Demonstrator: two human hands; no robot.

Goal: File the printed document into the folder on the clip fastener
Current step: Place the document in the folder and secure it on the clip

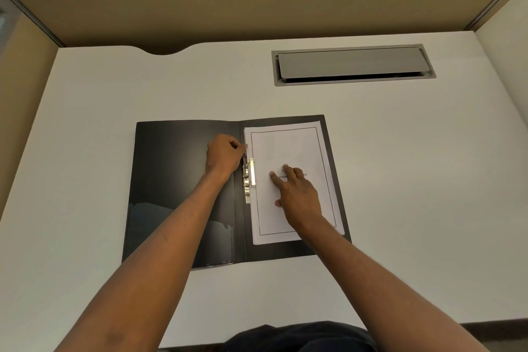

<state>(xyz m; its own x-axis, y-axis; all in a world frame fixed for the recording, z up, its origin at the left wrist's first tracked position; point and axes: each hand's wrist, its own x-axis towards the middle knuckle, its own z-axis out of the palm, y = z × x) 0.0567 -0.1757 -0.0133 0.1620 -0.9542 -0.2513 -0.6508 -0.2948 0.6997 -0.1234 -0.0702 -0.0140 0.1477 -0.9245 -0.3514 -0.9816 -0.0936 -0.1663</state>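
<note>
left grip (225, 156) pinched, right grip (295, 188) flat, fingers spread

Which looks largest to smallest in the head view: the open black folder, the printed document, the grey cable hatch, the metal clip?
1. open black folder
2. printed document
3. grey cable hatch, though it lies farther away, so this rank is unsure
4. metal clip

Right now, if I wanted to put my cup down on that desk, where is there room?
Bare desk lies left of the black folder, right of it below the grey cable hatch, and behind it. The folder's middle is crowded: both hands, metal clip, printed document.
</note>
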